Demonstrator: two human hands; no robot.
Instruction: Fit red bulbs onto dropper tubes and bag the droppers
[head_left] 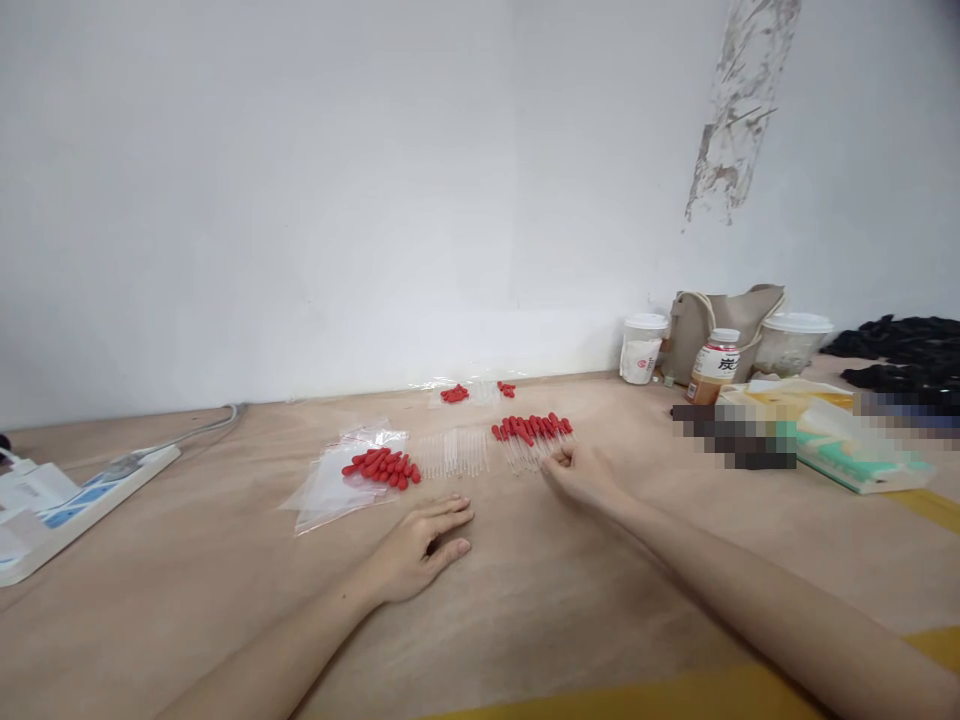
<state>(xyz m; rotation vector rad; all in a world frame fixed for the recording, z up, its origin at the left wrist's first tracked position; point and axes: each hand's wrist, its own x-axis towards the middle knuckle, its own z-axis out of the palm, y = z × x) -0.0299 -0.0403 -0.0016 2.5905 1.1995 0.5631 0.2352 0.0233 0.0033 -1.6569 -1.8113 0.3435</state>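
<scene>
On the tabletop (510, 610), red-topped droppers (521, 429) lie beside clear tubes (454, 453). The right hand (583, 475), fingers narrowed at the droppers, seems to be straightening them; whether holding one, I can't tell. The left hand (416, 550) rests spread. Next calls for gentleness.

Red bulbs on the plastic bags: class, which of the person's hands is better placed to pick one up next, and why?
Probably the left hand: it lies nearer the red bulbs and looks empty, while the right hand is farther across, at the red-topped tubes.
</scene>
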